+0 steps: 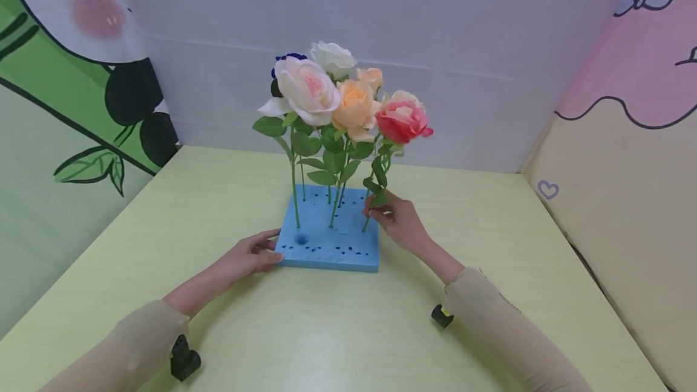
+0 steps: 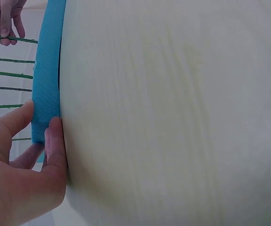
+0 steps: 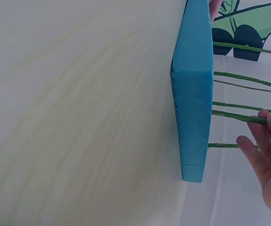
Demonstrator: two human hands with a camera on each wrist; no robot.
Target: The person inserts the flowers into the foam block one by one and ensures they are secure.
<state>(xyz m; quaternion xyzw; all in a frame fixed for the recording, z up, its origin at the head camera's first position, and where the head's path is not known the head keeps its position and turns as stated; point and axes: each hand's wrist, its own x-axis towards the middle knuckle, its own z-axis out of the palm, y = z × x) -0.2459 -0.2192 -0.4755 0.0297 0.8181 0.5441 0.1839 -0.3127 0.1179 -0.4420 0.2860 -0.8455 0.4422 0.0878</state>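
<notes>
A blue foam board (image 1: 316,256) lies on the table with several artificial roses standing in it on green stems. My left hand (image 1: 253,256) holds its front left corner, thumb on the top face and fingers along the side, as the left wrist view (image 2: 24,165) shows. With thumb and fingertips my right hand (image 1: 400,219) pinches a stem (image 3: 239,117) at the board's right side. That stem leads up to the pink-red rose (image 1: 403,121). A pale pink rose (image 1: 307,91), an orange rose (image 1: 354,104) and a white rose (image 1: 333,59) stand left of it.
A dark blue flower (image 1: 291,56) is partly hidden behind the pale pink rose. Small holes dot the board, with one larger dent (image 1: 301,239) near the front left. A pale wall (image 1: 463,77) rises behind the table (image 1: 348,331); cartoon panels flank it.
</notes>
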